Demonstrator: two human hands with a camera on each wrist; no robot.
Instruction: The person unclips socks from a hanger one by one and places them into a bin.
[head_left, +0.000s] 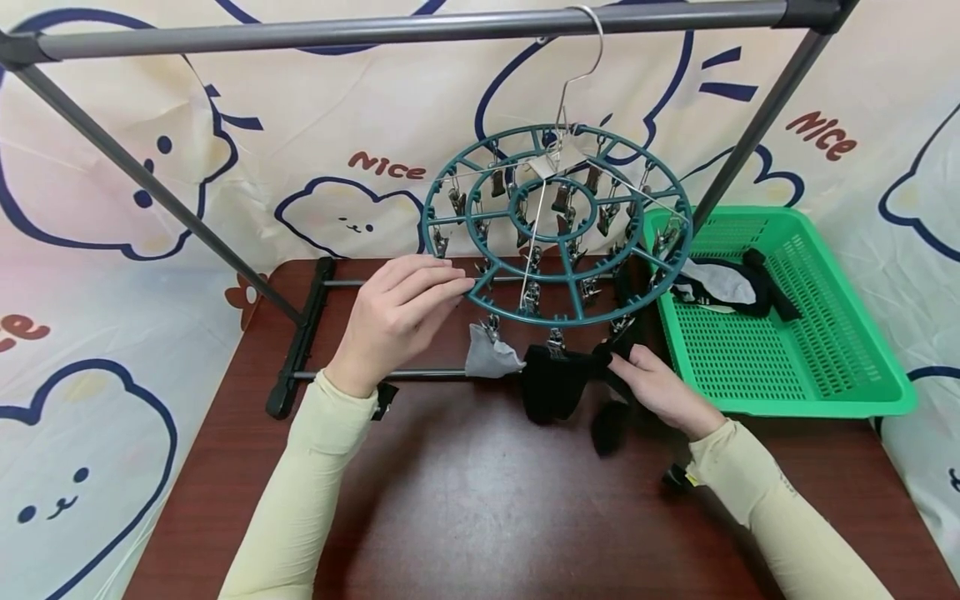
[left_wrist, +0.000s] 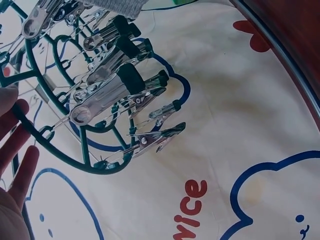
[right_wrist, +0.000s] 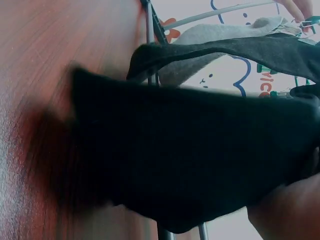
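A round teal clip hanger (head_left: pixel 577 312) with many metal clips hangs by its hook from a grey rail. My left hand (head_left: pixel 405 312) pinches its left front rim between thumb and fingers. At the right front edge, just below a clip, my right hand (head_left: pixel 663 387) grips a black sock (head_left: pixel 611 425), whose lower end dangles and blurs. That sock fills much of the right wrist view. Beside it a black sock (head_left: pixel 555 383) and a grey sock (head_left: pixel 491 354) hang from front clips. Whether the clip above my right hand bites the held sock is hard to see.
A green plastic basket (head_left: pixel 862 333) stands on the right of the brown table (head_left: pixel 480 500), with black and grey socks (head_left: pixel 727 283) inside. The grey rack rail (head_left: pixel 300 35) spans the top, and its legs (head_left: pixel 300 358) rest on the table. Printed cloth covers the walls.
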